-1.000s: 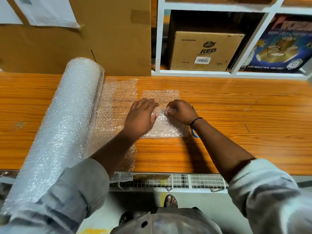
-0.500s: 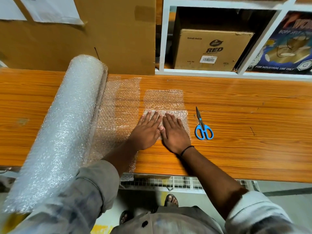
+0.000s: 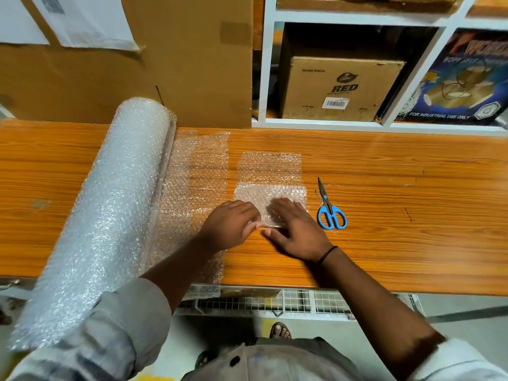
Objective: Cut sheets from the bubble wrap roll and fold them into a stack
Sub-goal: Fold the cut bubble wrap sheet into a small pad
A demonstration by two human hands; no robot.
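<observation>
A big bubble wrap roll [image 3: 110, 202] lies at an angle on the left of the wooden table [image 3: 384, 243], with its loose end [image 3: 198, 174] spread flat to the right. A cut sheet [image 3: 270, 195] sits mid-table, its near part folded thick and a thinner layer [image 3: 269, 166] lying behind it. My left hand [image 3: 231, 224] has curled fingers and pinches the fold's near left edge. My right hand [image 3: 294, 229] presses flat on the fold's near right part. Blue scissors [image 3: 331, 213] lie shut just right of the sheet.
Large cardboard panels [image 3: 178, 64] lean against the wall behind the roll. A white shelf [image 3: 384, 125] at the back right holds a brown carton [image 3: 341, 86] and a dark printed box [image 3: 461, 78]. A wire rack [image 3: 275, 301] runs under the table's front edge.
Both hands lay flat on the folded sheet half a second ago. Now they have slid toward me, and my left hand has curled onto the sheet's near edge.
</observation>
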